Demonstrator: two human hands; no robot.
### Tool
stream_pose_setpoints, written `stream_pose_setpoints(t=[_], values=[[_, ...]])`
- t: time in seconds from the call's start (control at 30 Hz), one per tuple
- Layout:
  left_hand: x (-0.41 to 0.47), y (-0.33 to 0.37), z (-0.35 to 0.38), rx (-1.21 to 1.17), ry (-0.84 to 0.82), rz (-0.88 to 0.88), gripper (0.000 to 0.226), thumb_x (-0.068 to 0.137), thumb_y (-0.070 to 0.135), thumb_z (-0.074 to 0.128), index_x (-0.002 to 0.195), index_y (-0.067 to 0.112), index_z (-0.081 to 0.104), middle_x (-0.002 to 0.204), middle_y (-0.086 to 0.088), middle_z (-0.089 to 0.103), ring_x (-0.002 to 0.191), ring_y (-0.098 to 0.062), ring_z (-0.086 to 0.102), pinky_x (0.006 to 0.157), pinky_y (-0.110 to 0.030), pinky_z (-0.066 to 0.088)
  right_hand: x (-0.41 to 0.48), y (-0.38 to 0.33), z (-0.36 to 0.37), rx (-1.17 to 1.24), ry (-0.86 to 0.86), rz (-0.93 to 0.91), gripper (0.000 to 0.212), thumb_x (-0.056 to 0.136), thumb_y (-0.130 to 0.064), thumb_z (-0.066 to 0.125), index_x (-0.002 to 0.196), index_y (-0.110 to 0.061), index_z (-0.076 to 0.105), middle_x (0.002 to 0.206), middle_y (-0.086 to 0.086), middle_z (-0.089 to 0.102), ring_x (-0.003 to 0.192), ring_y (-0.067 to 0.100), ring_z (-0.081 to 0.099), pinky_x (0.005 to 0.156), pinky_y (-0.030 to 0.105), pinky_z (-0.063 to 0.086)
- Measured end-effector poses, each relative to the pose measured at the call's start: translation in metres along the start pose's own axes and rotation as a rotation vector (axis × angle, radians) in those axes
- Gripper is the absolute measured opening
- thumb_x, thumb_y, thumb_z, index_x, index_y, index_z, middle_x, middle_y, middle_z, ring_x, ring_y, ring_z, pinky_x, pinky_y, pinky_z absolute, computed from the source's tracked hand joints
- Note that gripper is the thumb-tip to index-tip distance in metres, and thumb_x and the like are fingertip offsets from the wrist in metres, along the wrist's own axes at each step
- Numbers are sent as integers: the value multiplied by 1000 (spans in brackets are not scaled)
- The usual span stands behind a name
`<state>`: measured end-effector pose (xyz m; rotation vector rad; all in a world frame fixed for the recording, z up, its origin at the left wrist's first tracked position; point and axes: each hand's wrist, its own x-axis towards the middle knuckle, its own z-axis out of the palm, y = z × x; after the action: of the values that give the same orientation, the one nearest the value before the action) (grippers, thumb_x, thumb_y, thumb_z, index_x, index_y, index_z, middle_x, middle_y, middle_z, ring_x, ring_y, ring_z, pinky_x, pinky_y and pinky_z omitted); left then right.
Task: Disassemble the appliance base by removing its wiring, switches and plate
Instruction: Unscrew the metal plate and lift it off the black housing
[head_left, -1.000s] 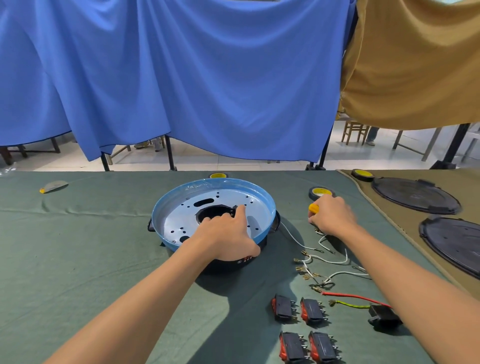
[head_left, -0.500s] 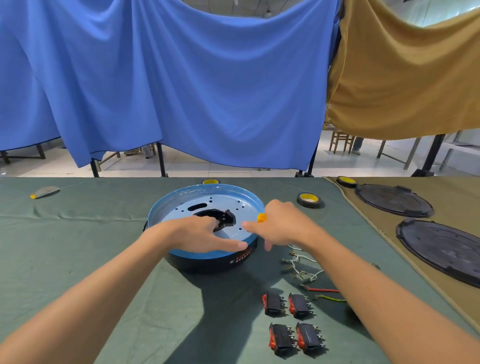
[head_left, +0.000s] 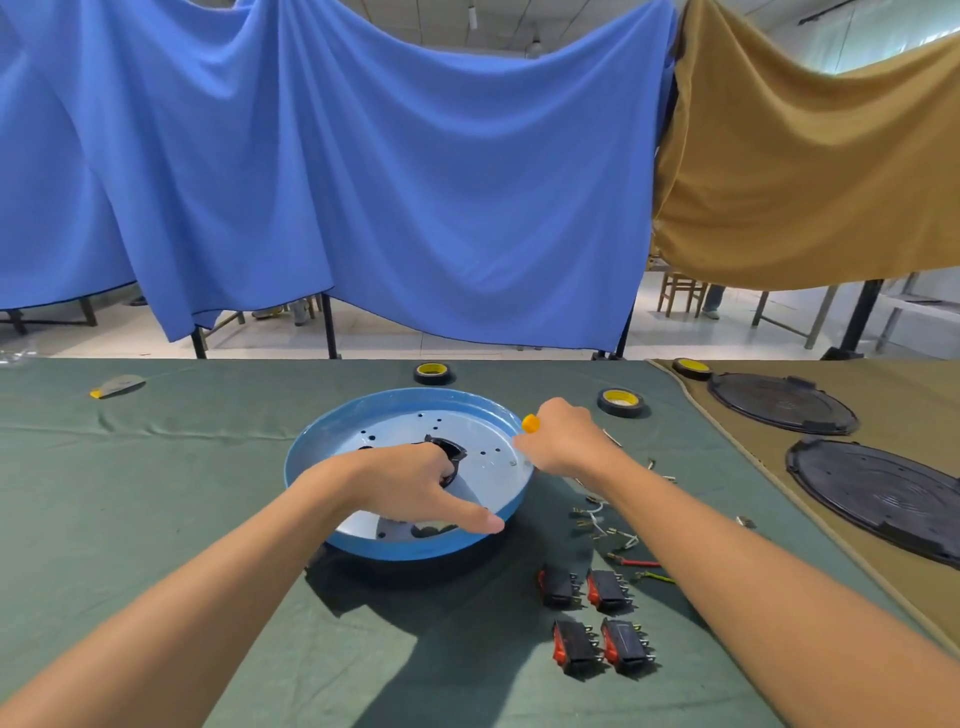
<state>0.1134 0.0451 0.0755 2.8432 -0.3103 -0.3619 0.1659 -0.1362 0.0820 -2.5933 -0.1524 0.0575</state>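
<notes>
Head view: left hand (head_left: 410, 483) hooks its fingers (head_left: 442, 463) in the base (head_left: 311, 457) hole; right hand (head_left: 561, 436) grips the orange tool (head_left: 530, 422). Better keep it upright, base steady.

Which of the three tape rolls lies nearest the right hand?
The tape roll just beyond the right hand, on the green cloth; the other two lie farther back, one behind the blue plate, one on the tan cloth.

The appliance base (head_left: 415, 551) is shown with a blue rim and a pale, hole-dotted plate (head_left: 483, 431). The switches (head_left: 558, 587) are rendered black with red rockers; the wires (head_left: 597, 525) are coloured white, red and yellow-green. The table (head_left: 156, 493) is draped in dark green, the tape rolls (head_left: 621, 401) are marked black with yellow cores, and the tool handle (head_left: 530, 422) is tipped orange.
</notes>
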Motion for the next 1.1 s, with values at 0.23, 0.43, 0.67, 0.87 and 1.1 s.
stream_pose_setpoints(t=[0.23, 0.43, 0.67, 0.87, 1.1], values=[[0, 21, 15, 103, 167, -69, 70, 64, 86, 41, 63, 17, 52, 58, 1, 52, 54, -15, 49, 53, -29, 34, -9, -1, 3, -105, -2, -45, 18, 88, -16, 51, 72, -15, 44, 73, 3, 48, 60, 17, 43, 48, 29, 32], [4, 28, 17, 74, 144, -79, 66, 72, 79, 44, 55, 16, 51, 50, 0, 53, 50, -15, 51, 55, -27, 37, -8, -2, -8, 25, -50, -43, 19, 88, -26, 59, 76, -13, 51, 75, 2, 47, 63, 18, 43, 52, 28, 32], [9, 12, 0, 77, -34, -52, 70, 61, 88, 47, 74, 20, 53, 69, 2, 58, 67, -14, 56, 63, -30, 42, -2, -15, -40, 334, 51, -277, 19, 90, -13, 56, 106, -4, 57, 96, 18, 61, 74, 25, 52, 72, 41, 46], [14, 10, -9, 116, -105, -97, 77, 54, 98, 39, 72, 24, 44, 67, 14, 52, 68, -5, 50, 67, -31, 39, 6, -16, -33, 754, 413, -397, 16, 94, -16, 63, 109, -15, 59, 89, -3, 60, 65, 13, 72, 68, 29, 60], [34, 24, -4, 226, 190, -95, 82, 75, 82, 45, 137, 30, 43, 139, -2, 45, 127, -28, 37, 93, -46, 40, 20, -7, -8, 690, 518, -466, 27, 96, -14, 57, 118, -28, 52, 84, -6, 65, 73, 7, 72, 78, 34, 60]])
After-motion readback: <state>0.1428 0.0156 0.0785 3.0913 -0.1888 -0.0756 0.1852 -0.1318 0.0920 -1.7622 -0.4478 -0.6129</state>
